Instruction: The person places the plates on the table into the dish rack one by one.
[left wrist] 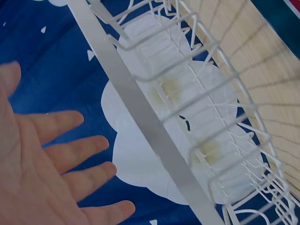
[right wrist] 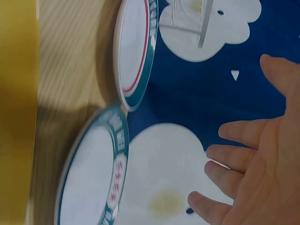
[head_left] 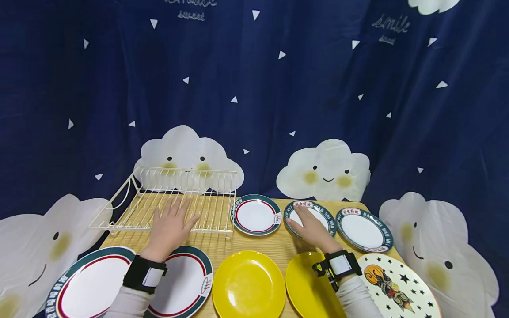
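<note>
My left hand [head_left: 171, 227] is held with fingers spread over the front part of a white wire dish rack [head_left: 234, 203], and nothing is in it. The left wrist view shows the same palm [left wrist: 33, 164] beside the rack's rail [left wrist: 140, 117], apart from it. Over a small green-rimmed plate [head_left: 323, 216] at the back right hovers my right hand [head_left: 312, 227], its fingers extended and holding nothing. In the right wrist view that plate [right wrist: 89, 173] lies on the table, clear of the fingers [right wrist: 225, 178].
Another small green-rimmed plate [head_left: 363, 229] and a red-ringed one [head_left: 256, 215] lie along the back. Nearer are two large red-ringed plates [head_left: 97, 285] [head_left: 179, 282], yellow plates [head_left: 248, 285] [head_left: 308, 282] and a star-patterned plate [head_left: 397, 287]. A dark blue curtain [head_left: 254, 88] hangs behind the wooden table [head_left: 234, 243].
</note>
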Available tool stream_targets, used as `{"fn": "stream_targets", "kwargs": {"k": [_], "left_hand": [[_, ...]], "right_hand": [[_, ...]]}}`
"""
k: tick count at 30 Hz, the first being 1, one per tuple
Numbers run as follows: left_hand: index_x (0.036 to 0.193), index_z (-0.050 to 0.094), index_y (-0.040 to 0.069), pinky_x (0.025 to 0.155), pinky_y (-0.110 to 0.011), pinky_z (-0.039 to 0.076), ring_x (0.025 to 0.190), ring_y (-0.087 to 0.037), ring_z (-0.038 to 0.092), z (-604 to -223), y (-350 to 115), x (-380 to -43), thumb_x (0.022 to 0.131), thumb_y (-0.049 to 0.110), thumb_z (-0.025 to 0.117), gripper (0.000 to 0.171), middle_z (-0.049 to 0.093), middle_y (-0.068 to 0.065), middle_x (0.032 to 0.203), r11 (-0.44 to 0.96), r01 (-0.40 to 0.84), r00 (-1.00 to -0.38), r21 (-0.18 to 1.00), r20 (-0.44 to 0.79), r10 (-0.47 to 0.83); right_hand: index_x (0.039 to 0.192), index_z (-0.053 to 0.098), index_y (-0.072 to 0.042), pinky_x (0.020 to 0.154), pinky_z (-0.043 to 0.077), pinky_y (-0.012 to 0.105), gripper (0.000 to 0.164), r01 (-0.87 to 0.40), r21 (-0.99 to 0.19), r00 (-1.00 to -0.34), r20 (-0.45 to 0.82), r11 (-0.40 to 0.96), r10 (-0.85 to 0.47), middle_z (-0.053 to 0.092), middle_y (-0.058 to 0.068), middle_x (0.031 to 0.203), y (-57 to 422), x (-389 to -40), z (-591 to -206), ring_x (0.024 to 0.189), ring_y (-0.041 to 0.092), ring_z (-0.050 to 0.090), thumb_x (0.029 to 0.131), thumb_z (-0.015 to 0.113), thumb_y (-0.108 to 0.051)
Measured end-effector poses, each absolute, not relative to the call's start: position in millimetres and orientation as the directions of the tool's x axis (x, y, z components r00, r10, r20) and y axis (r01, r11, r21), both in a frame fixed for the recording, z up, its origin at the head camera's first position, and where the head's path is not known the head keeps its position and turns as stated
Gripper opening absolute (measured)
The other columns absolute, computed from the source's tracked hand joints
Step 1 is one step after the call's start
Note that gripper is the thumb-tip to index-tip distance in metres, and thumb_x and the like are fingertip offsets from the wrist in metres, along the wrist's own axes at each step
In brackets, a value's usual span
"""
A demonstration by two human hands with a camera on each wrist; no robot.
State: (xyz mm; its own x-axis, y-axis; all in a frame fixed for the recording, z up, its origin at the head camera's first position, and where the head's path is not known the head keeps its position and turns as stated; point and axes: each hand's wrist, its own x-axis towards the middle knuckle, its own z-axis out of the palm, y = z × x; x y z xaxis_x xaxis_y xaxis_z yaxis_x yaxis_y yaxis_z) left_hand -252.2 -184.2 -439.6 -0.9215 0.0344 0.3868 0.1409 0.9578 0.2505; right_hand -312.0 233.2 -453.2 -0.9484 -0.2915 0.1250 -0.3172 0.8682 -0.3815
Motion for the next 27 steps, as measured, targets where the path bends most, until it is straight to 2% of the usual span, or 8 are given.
{"fn": "stream_targets", "kwargs": {"k": [7,12,18,23,27], "left_hand": [[0.135,0.051,-0.005,0.105,-0.068,0.032,0.13,-0.053,0.042,-433,-213,-242,0.1,0.04,0.049,0.058,0.05,-0.032,0.137,0.952,0.104,-0.873,0.289,0.485,-0.051],[0.13,0.051,-0.013,0.104,-0.065,0.036,0.123,-0.056,0.045,-429,-245,-235,0.099,0.034,0.052,0.056,0.051,-0.038,0.131,0.942,0.041,-0.84,0.333,0.522,-0.148],[0.131,0.045,-0.018,0.099,-0.069,0.037,0.119,-0.061,0.043,-428,-286,-231,0.097,0.027,0.056,0.057,0.046,-0.043,0.13,0.906,-0.087,-0.858,0.415,0.431,-0.279],[0.127,0.044,-0.023,0.092,-0.069,0.041,0.109,-0.064,0.046,-435,-322,-230,0.096,0.022,0.057,0.056,0.046,-0.047,0.123,0.89,-0.166,-0.865,0.424,0.371,-0.338],[0.127,0.041,-0.025,0.094,-0.068,0.04,0.11,-0.063,0.046,-440,-342,-230,0.096,0.019,0.054,0.056,0.045,-0.049,0.121,0.873,-0.227,-0.871,0.432,0.311,-0.38]], "right_hand": [[0.148,0.038,-0.001,0.118,0.026,0.053,0.068,-0.314,-0.403,-0.948,0.084,0.86,-0.306,0.034,0.02,0.156,215,-313,-459,0.146,0.038,0.03,0.099,0.048,-0.047],[0.148,0.038,-0.003,0.118,0.027,0.052,0.071,-0.303,-0.42,-0.95,0.059,0.856,-0.307,0.037,0.018,0.155,210,-315,-465,0.145,0.036,0.031,0.098,0.047,-0.052],[0.147,0.039,-0.002,0.117,0.028,0.052,0.071,-0.299,-0.433,-0.95,0.051,0.85,-0.308,0.04,0.019,0.153,210,-314,-469,0.143,0.037,0.035,0.098,0.047,-0.052],[0.146,0.04,-0.002,0.116,0.031,0.052,0.07,-0.298,-0.453,-0.95,0.057,0.84,-0.306,0.043,0.019,0.151,210,-313,-470,0.141,0.037,0.039,0.098,0.047,-0.052],[0.146,0.041,-0.002,0.114,0.033,0.051,0.068,-0.306,-0.46,-0.947,0.061,0.834,-0.314,0.045,0.018,0.15,210,-312,-471,0.139,0.036,0.042,0.098,0.047,-0.051]]}}
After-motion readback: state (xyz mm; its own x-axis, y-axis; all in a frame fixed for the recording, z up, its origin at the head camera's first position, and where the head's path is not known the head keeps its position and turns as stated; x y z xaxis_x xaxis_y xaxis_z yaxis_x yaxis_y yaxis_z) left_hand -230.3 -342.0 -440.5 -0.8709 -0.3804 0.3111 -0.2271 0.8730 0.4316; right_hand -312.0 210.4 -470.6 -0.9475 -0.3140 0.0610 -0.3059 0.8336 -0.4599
